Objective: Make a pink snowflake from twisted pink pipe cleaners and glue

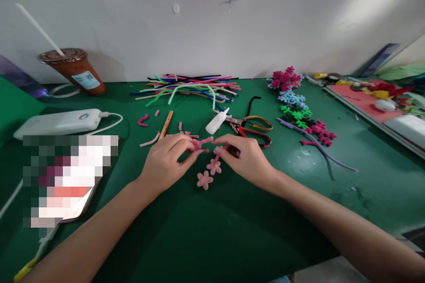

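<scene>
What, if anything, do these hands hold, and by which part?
The left hand pinches a pink, fuzzy, pronged piece by its bunched part. Right hand: cannot be told.

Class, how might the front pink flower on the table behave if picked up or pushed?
The front pink flower is probably light, being small. Its fuzzy petals look soft and would likely give a little when pinched. Lying flat on the green table, it would probably slide rather than roll.
</scene>
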`<state>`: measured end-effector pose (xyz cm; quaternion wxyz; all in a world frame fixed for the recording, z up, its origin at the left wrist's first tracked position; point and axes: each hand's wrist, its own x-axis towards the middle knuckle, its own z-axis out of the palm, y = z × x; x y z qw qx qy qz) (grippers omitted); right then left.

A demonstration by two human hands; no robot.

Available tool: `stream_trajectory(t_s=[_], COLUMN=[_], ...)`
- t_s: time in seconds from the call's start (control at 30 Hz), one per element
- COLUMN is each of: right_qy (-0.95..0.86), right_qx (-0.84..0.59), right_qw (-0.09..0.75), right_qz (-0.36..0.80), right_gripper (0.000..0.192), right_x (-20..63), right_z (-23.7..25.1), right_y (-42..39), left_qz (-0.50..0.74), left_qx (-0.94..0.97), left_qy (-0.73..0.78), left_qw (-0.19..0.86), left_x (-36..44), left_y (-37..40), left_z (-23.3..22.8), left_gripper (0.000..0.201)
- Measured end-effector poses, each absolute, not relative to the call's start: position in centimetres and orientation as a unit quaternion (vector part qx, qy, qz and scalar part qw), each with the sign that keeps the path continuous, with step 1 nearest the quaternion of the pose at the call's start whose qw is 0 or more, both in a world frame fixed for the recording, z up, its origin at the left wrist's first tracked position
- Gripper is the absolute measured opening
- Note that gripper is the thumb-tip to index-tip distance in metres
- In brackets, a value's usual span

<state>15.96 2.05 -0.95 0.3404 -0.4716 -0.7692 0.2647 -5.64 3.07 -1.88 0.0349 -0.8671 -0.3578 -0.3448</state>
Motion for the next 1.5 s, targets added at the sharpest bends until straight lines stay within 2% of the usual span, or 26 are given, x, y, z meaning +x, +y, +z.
stream_trajectory(t_s=[0.1, 0.3, 0.5, 0.63, 0.83, 0.93, 1.07, 1.2, 1.27, 1.37, 1.5], right_qy=[-0.780, -0.789, -0.741, -0.674, -0.591, -0.594, -0.634, -0.733, -0.784, -0.819, -0.806], right_qx=[-0.463, -0.391, -0.449, -0.458, -0.363, -0.360, -0.396, -0.410, -0.405, -0.412, -0.444], right_qw=[0.334, 0.383, 0.419, 0.462, 0.512, 0.499, 0.460, 0.290, 0.223, 0.203, 0.218], right_qz=[0.257, 0.278, 0.269, 0.350, 0.507, 0.518, 0.479, 0.458, 0.414, 0.344, 0.326], right_gripper=[0.021, 0.015, 0.010, 0.012, 0.017, 0.019, 0.016, 0.006, 0.007, 0.009, 0.009], right_x=[15.8, 15.4, 16.0, 16.8, 17.2, 17.4, 18.0, 18.7, 18.9, 19.2, 19.4], right_z=[-1.4, -1.3, -0.3, -0.1, 0.0, 0.2, 0.6, 0.9, 0.9, 0.8, 0.8], right_y=[2.1, 1.7, 1.9, 2.6, 3.1, 3.0, 3.3, 3.7, 3.9, 4.0, 4.2], left_qz=[-0.338, -0.362, -0.339, -0.342, -0.309, -0.297, -0.271, -0.252, -0.252, -0.246, -0.241], left_qx=[-0.881, -0.885, -0.861, -0.829, -0.886, -0.901, -0.923, -0.940, -0.942, -0.942, -0.940], left_qy=[-0.330, -0.290, -0.367, -0.432, -0.342, -0.314, -0.273, -0.230, -0.222, -0.225, -0.237], left_qw=[0.029, 0.050, 0.097, 0.094, 0.044, 0.026, -0.003, -0.027, -0.028, -0.029, -0.040], left_x=[-5.5, -5.4, -5.5, -5.6, -5.3, -5.3, -5.2, -5.0, -4.9, -4.8, -4.7], left_y=[2.9, 2.8, 3.0, 3.2, 3.3, 3.2, 3.0, 2.6, 2.5, 2.5, 2.4], left_z=[-1.9, -2.3, -2.6, -2.3, -2.4, -2.5, -2.4, -2.2, -2.1, -2.2, -2.2], left_gripper=[0.009, 0.011, 0.009, 0.010, 0.013, 0.015, 0.015, 0.016, 0.018, 0.020, 0.018])
